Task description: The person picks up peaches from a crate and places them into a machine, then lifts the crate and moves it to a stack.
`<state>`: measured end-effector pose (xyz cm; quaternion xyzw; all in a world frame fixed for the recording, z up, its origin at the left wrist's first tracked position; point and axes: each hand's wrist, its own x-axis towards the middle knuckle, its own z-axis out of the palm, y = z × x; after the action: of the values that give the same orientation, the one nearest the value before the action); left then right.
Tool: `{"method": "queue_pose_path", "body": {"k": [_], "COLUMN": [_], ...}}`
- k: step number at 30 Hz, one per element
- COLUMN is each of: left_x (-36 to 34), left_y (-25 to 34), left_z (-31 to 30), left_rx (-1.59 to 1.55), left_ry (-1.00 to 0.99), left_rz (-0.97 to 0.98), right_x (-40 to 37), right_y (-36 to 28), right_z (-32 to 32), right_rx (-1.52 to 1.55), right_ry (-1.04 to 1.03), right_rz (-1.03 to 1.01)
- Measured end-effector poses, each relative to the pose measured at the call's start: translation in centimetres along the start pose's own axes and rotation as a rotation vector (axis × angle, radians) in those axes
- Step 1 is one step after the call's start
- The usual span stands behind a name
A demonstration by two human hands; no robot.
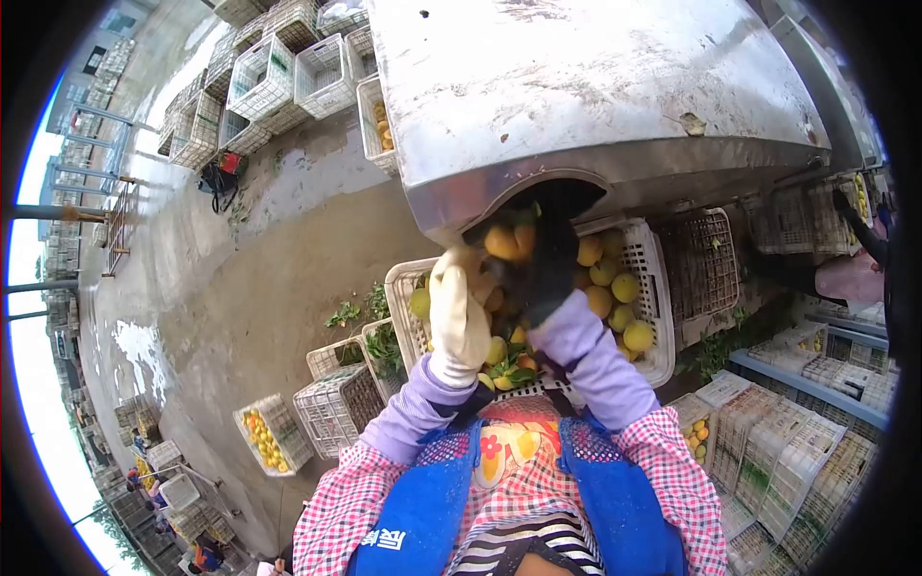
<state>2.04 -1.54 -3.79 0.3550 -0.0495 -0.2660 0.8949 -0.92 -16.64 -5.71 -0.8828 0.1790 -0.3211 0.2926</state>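
A white plastic crate (659, 317) below me holds several citrus fruits (625, 287), orange to yellow-green, some with green leaves. Over it, my left hand (459, 312) in a cream glove is curled against fruit at its inner side, its fingertips partly hidden. In a black glove, my right hand (550, 264) closes around orange citrus fruits (506, 243) from the right. Both hands are close together at the dark rounded opening of a metal machine (586, 106), and a small leaf shows above the held fruit.
An empty-looking crate (699, 264) lies right of the fruit crate. Stacked crates (773, 446) stand at lower right, more crates (264, 82) at upper left. A crate of oranges (274, 437) sits on the wet concrete floor (279, 288). Another person's arm (861, 226) shows at far right.
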Motion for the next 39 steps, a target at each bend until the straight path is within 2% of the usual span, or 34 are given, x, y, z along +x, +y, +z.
{"method": "queue_pose_path", "body": {"k": [2, 4, 6, 8, 10, 11, 12, 14, 15, 17, 20, 21, 24, 25, 28, 29, 31, 32, 34, 36, 37, 38, 39], "left_x": [-0.4, -1.1, -1.2, -0.4, 0.1, -0.2, -0.2, -0.8, -1.0, -0.8, 0.3, -0.2, 0.2, 0.1, 0.2, 0.3, -0.2, -0.2, 0.2, 0.2, -0.5, -0.5, -0.5], "left_y": [-1.3, -1.9, -3.2, -4.3, -7.6, -9.3, -9.7, -14.1, -15.5, -18.7, -22.2, -23.8, -26.0, -26.2, -24.4, -23.2, -20.2, -17.5, -10.4, -4.5, -3.9, -2.0, -2.1], "left_z": [-2.1, -3.6, -3.9, -4.0, -5.7, -6.2, -5.8, -7.7, -7.6, -6.2, -3.0, -2.5, -3.0, -3.3, -5.5, -6.9, -10.5, -11.3, -9.6, -4.4, -3.3, -1.6, -2.5], "left_rx": [0.168, 0.297, 0.324, 0.55, 1.025, 1.126, 1.196, 1.489, 1.573, 1.736, 1.714, 1.767, 1.759, 1.741, 1.671, 1.527, 1.24, 0.84, 0.009, -0.162, 0.017, 0.003, 0.185], "left_ry": [0.085, 0.179, 0.184, 0.147, 0.004, -0.058, -0.199, -0.438, -0.512, -0.661, -0.654, -0.576, -0.454, -0.405, -0.528, -0.506, -0.461, -0.396, -0.234, -0.286, -0.314, -0.307, -0.374], "left_rz": [-0.097, -0.243, -0.3, -0.336, -0.214, -0.265, -0.327, -0.289, -0.332, -0.401, -0.817, -0.766, -0.819, -0.739, -0.603, -0.572, -0.511, -0.702, -0.978, -1.018, -0.864, -0.819, -0.66], "right_x": [1.4, 4.1, 7.1, 8.6, 6.3, 5.1, 3.5, -1.7, -5.8, -8.5, -14.0, -16.4, -14.8, -14.0, -13.8, -13.8, -14.6, -15.2, -13.8, -10.4, -9.5, -8.9, -8.3], "right_y": [2.0, 1.8, 0.5, 0.3, 1.7, 2.8, 4.0, 9.3, 13.1, 15.6, 19.2, 21.1, 21.7, 21.4, 20.9, 21.5, 21.6, 20.8, 16.6, 9.6, 7.5, 5.8, 4.5], "right_z": [2.2, 2.6, 1.7, 0.2, -2.5, -4.2, -6.3, -8.9, -8.4, -8.5, -6.3, -5.0, -0.9, -0.7, -0.9, -1.1, -2.8, -4.8, -6.7, -7.3, -7.5, -7.7, -7.8], "right_rx": [-0.33, -0.184, -0.043, 0.093, 0.191, 0.224, 0.204, -0.041, -0.271, -0.5, -0.744, -0.748, -0.835, -0.815, -0.704, -0.642, -0.336, -0.099, 0.439, 1.055, 0.987, 0.917, 0.843], "right_ry": [0.165, -0.093, -0.342, -0.583, -0.204, -0.02, -0.135, -0.348, -0.441, -0.868, -0.833, -0.603, -0.891, -0.915, -0.991, -1.008, -0.92, -0.811, -0.661, -0.56, -0.549, -0.534, -0.515], "right_rz": [-0.144, 0.027, 0.224, 0.415, 0.149, 0.004, -0.051, 0.03, 0.169, 0.375, 0.127, -0.018, 0.39, 0.434, 0.522, 0.515, 0.484, 0.449, 0.507, 0.694, 0.614, 0.536, 0.456]}}
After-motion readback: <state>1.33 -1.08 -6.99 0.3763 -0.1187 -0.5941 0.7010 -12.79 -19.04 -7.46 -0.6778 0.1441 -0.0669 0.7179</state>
